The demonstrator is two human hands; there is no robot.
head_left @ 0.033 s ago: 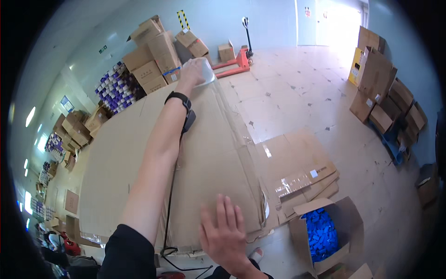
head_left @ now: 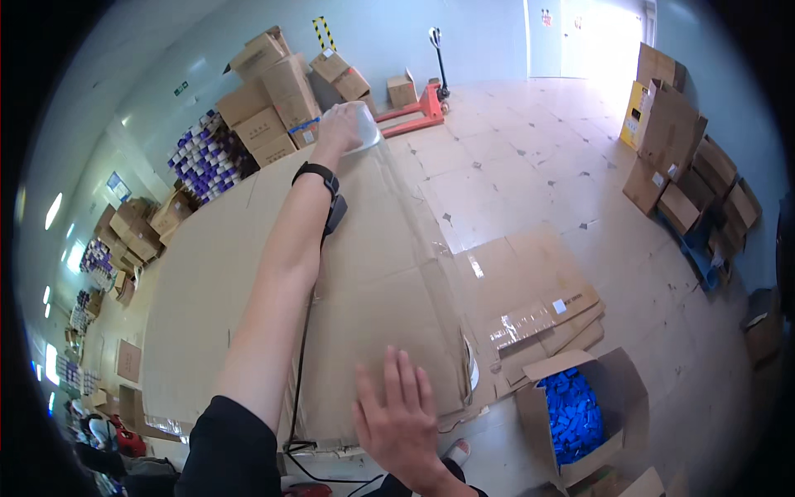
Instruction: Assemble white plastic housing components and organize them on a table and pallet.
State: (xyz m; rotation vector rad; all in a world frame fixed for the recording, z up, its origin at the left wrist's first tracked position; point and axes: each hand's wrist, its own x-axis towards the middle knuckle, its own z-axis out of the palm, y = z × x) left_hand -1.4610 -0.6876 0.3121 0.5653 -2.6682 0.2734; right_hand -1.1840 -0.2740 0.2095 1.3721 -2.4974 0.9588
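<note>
Here the left hand (head_left: 341,126) is stretched far out along the big flattened cardboard box (head_left: 248,273), its grip closed around a roll of clear tape (head_left: 364,128) at the box's far end. A shiny band of tape (head_left: 414,215) runs from that roll back toward the person, following the box's long axis along its right-hand side. The right hand (head_left: 402,418) lies at the near end of the same box, fingers spread and palm flat on the cardboard, holding nothing. So the roll sits at the far end of the box's length, and only the left hand is there; the right hand is well apart from it, by the near edge. A black wristband (head_left: 319,176) circles the left wrist, with a dark cable (head_left: 300,364) trailing back over the box. Right of the box, loose flat cardboard sheets (head_left: 530,290) lie on the tiled floor (head_left: 530,157), and beside the box's near right corner stands an open carton of blue items (head_left: 571,414).
</note>
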